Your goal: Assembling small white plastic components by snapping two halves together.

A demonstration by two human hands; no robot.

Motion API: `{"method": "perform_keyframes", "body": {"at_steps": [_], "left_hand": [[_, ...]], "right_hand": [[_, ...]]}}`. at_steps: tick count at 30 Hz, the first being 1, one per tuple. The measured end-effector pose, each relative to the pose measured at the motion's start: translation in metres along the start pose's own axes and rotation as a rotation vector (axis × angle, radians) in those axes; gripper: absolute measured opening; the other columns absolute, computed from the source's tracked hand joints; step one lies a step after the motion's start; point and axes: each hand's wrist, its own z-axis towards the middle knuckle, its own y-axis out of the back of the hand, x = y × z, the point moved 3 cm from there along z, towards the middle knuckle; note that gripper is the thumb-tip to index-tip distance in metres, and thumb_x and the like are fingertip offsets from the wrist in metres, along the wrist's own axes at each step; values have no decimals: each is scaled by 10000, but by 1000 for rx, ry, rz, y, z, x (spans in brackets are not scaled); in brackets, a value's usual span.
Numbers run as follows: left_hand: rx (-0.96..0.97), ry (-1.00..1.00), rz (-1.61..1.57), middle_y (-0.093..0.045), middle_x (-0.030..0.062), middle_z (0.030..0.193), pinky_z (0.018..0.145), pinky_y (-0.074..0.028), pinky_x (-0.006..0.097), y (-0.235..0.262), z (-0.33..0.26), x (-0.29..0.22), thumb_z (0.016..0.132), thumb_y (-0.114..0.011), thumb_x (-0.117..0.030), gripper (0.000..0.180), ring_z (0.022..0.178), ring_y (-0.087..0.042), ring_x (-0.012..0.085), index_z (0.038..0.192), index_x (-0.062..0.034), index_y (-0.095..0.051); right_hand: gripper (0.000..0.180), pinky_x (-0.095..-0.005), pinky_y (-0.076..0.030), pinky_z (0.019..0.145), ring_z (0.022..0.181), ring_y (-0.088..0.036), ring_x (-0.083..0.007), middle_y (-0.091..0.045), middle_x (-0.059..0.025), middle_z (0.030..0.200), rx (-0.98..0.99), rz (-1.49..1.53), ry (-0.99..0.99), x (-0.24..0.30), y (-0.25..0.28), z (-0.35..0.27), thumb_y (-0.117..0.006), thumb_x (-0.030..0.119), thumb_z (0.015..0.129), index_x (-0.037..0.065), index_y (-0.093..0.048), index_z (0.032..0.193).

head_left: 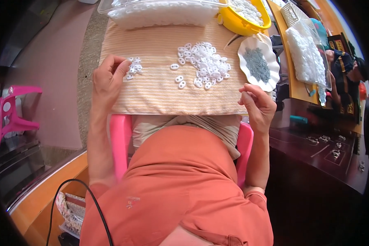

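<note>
My left hand [108, 80] rests at the left edge of the striped cloth, thumb and forefinger closed together beside a small cluster of white oval two-holed pieces [135, 67]. Whatever is between those fingertips, if anything, is hidden. A larger heap of the same white pieces [211, 63] lies in the middle, with a few loose ones to its left. At the front right, my right hand [258, 104] hovers with thumb and fingertips pinched, near a scalloped white dish [273, 67] holding many tiny grey parts [256, 63]. Anything in that pinch is too small to name.
A clear plastic box [162, 16] full of white pieces stands at the far edge of the cloth-covered table [151, 96]. Right of it is a yellow basket [228, 21] of white pieces. Another person [344, 67] sits at far right; a pink stool [14, 110] stands left.
</note>
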Motion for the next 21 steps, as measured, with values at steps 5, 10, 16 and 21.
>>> {"method": "perform_keyframes", "body": {"at_steps": [5, 10, 16, 21], "left_hand": [[113, -13, -494, -641, 5, 783, 643, -490, 213, -27, -10, -21, 856, -692, -40, 88, 723, -598, 59, 903, 9, -636], [196, 71, -669, -653, 21, 813, 649, -515, 202, -55, -12, -39, 834, -698, 6, 114, 712, -616, 74, 934, 11, -645], [330, 123, -767, -677, 54, 851, 670, -535, 218, -90, -16, -55, 836, -696, 2, 189, 727, -635, 95, 1020, 38, -674], [431, 196, -882, -680, 58, 839, 696, -539, 232, -109, -18, -61, 845, -691, -15, 163, 741, -634, 99, 1000, 30, -672]], "right_hand": [[253, -217, -492, 646, 717, -592, -94, -660, -97, 956, -8, -62, -12, -4, -1, 5, -608, -54, 883, -35, -632, 1134], [208, -204, -469, 669, 757, -578, -75, -649, -52, 946, -28, -87, -85, -8, 1, 5, -632, -66, 850, -15, -652, 1051], [222, -194, -473, 641, 732, -582, -65, -651, -58, 956, 41, -240, -32, -17, 3, 3, -632, -59, 867, -15, -636, 1084], [222, -193, -471, 634, 736, -585, -63, -649, -51, 960, 53, -302, -11, -16, 5, 2, -641, -53, 862, -7, -636, 1080]]}}
